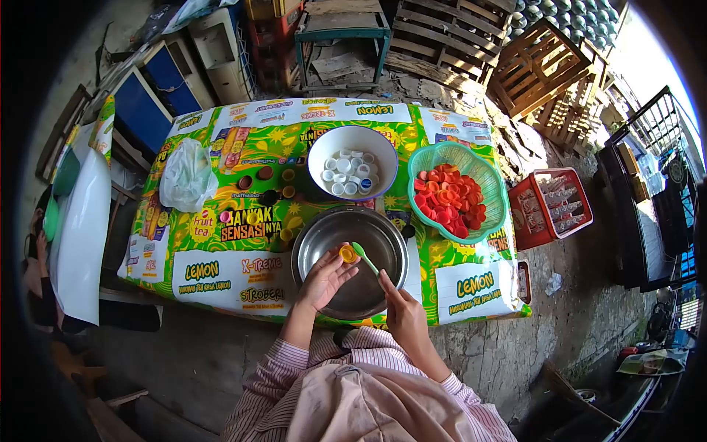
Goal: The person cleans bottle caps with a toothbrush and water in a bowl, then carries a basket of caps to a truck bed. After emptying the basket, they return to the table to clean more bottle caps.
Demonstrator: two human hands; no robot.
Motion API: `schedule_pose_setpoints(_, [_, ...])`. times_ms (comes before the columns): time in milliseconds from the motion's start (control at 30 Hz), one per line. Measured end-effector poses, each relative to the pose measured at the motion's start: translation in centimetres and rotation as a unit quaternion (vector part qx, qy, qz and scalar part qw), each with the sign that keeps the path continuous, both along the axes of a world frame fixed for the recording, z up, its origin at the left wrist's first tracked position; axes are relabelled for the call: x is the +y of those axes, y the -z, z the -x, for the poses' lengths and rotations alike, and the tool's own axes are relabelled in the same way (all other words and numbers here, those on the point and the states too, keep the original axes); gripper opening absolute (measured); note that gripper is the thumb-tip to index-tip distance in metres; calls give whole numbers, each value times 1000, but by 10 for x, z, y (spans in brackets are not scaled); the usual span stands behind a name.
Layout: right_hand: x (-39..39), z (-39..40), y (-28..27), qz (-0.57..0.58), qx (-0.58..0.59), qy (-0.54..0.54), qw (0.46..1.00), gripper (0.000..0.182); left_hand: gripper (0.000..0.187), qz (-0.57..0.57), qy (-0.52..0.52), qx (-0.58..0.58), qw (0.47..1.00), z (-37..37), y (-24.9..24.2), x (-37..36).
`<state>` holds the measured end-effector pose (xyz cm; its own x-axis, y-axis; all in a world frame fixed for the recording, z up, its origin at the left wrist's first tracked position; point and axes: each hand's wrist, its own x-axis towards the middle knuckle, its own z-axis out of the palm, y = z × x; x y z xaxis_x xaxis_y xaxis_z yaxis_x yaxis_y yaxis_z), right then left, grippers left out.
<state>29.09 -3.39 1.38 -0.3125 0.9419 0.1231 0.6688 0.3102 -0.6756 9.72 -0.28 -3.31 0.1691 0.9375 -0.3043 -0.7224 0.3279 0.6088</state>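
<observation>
Over a steel basin (pixel 394 243), my left hand (pixel 325 283) holds a yellow bottle cap (pixel 347 255) at its fingertips. In my right hand (pixel 406 315) is a light green toothbrush (pixel 367 261), its head right at the cap's edge. Behind the basin, a white enamel bowl (pixel 318 184) with a blue rim contains white bottle caps (pixel 343 166). A green plastic basket (pixel 495 158) to the right is filled with red bottle caps (pixel 449 197). Loose brown caps (pixel 264 173) and yellow caps (pixel 288 175) lie left of the bowl.
A printed green and yellow cover (pixel 221 199) lies over the table. On its left sits a crumpled white plastic bag (pixel 188 175). A red crate (pixel 552 202) stands on the floor to the right, and wooden pallets (pixel 449 40) lean at the back.
</observation>
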Motion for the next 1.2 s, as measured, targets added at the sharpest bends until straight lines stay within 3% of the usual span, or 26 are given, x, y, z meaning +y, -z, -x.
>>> schedule_pose_setpoints(167, [0, 3, 7, -8, 33, -7, 999, 54, 30, -7, -8, -6, 1000, -2, -6, 0])
schedule_pose_setpoints(200, [1, 2, 3, -8, -10, 1, 1000, 55, 30, -6, -8, -6, 1000, -2, -6, 0])
schedule_pose_setpoints(567, [0, 4, 3, -30, -10, -19, 999, 56, 26, 2, -26, -16, 1000, -4, -13, -3])
schedule_pose_setpoints(833, [1, -1, 1, 8, 0, -43, 999, 52, 26, 13, -36, -31, 999, -6, -9, -6])
schedule_pose_setpoints(933, [5, -4, 1, 9, -15, 6, 1000, 52, 27, -8, -20, -23, 1000, -6, -6, -8])
schedule_pose_setpoints(1200, [5, -5, -2, -24, -34, 1, 999, 54, 28, -9, -38, 8, 999, -7, -8, -10])
